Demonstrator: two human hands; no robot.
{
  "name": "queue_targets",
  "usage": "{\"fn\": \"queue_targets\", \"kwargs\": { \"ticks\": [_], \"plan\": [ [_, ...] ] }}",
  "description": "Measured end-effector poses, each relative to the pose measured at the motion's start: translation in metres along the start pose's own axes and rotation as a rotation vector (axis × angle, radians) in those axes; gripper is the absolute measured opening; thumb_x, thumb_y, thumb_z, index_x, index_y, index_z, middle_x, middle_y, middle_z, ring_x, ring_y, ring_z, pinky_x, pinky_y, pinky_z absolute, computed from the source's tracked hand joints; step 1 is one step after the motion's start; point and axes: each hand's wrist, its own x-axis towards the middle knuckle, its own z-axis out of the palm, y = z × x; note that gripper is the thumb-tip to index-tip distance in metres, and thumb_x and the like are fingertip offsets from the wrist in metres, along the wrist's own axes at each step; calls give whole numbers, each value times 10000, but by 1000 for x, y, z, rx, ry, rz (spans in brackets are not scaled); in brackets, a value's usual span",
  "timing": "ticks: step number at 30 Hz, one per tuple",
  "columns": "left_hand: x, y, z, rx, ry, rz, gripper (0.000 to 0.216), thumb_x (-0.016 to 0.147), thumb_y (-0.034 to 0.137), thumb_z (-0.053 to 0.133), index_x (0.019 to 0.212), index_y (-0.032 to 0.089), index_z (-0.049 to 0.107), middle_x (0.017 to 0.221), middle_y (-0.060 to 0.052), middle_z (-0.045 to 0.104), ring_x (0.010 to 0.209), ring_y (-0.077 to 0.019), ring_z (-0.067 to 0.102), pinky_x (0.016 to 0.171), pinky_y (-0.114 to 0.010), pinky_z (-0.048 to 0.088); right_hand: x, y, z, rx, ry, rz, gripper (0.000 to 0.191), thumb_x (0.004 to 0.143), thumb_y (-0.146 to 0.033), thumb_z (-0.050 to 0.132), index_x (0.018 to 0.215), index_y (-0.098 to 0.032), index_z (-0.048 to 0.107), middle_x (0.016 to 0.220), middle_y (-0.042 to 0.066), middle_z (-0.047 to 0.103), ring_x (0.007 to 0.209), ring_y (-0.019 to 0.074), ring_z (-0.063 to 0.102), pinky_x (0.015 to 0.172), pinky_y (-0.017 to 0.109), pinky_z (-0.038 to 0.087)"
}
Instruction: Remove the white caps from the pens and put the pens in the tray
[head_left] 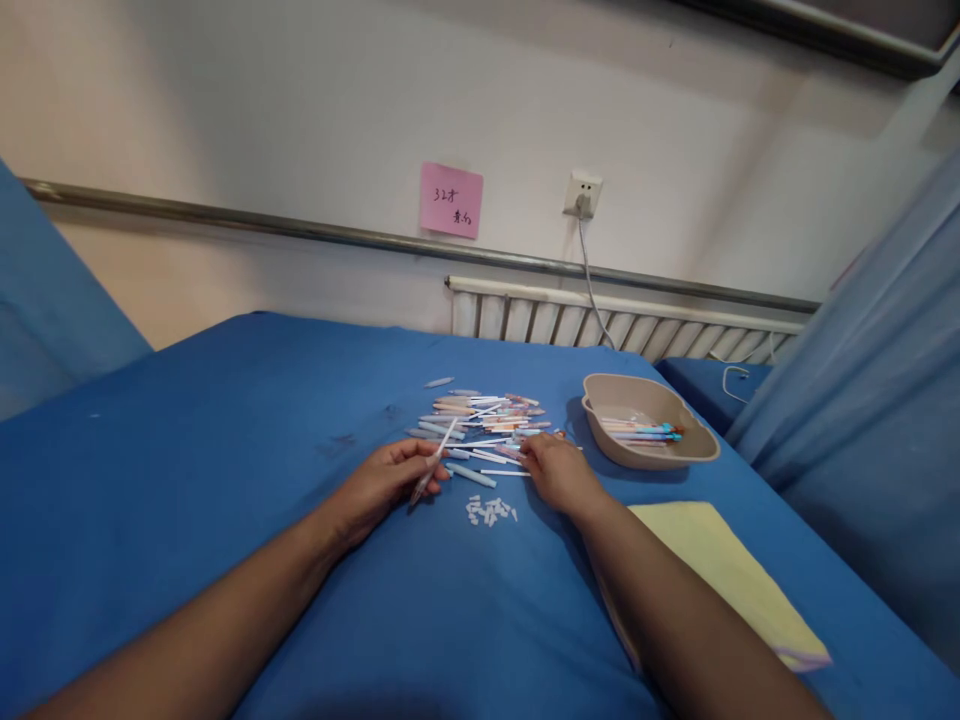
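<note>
With the left hand [401, 470] pinching the tilted pen [427, 482] beside the pile of pen parts [441, 430], hold it steady and, using the right hand [561, 473], its grip too obscured to tell at the pile's right edge, separate parts singly, clear of the white pieces [491, 511].

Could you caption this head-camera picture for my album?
Left hand holding a slim stick, right hand at scattered pen parts, beige basin nearby.

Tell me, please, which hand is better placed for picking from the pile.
Probably the right hand: it is at the edge of the pile, though its grip is partly hidden; the left hand holds a pen piece.
</note>
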Motion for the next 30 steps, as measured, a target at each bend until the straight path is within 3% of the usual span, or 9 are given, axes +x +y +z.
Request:
{"fn": "queue_targets", "kwargs": {
  "ticks": [3, 6, 11, 19, 30],
  "plan": [
    [-1, -2, 0, 38, -20, 14, 249, 768, 325, 668, 929, 150, 596, 790, -27, 681, 616, -101, 607, 614, -217, 463, -1, 3, 0, 176, 84, -3, 170, 877, -245, 488, 974, -184, 613, 949, 71, 659, 887, 203, 576, 806, 303, 391],
    [-2, -3, 2, 78, -42, 26, 280, 749, 353, 676, 928, 149, 606, 788, -32, 681, 620, -107, 603, 587, -215, 447, -2, 2, -1, 452, 150, 24, 190, 885, -326, 472, 919, -191, 602, 829, 31, 629, 742, 165, 557, 673, 260, 408],
    [-5, -2, 10, 156, -38, 46, 309, 678, 365, 720, 890, 156, 636, 709, -7, 661, 584, -102, 565, 570, -217, 430, -3, -4, -4, 784, 148, 66, 286, 888, -417, 427, 853, -182, 587, 640, -23, 526, 601, 127, 493, 566, 223, 375],
    [-7, -4, 13, 241, -53, 94, 268, 686, 352, 697, 876, 166, 671, 665, 0, 639, 572, -114, 550, 566, -224, 417, -5, -3, -3, 781, 151, 85, 318, 868, -452, 437, 798, -185, 594, 585, -28, 485, 569, 127, 461, 542, 218, 353],
    [-11, 0, 15, 436, -140, 140, 259, 748, 371, 629, 900, 171, 693, 634, 13, 602, 559, -115, 497, 524, -204, 347, -8, -11, -3, 703, 58, -48, 269, 897, -369, 433, 775, -183, 584, 644, -20, 521, 612, 117, 477, 580, 209, 367]
  ]
}}
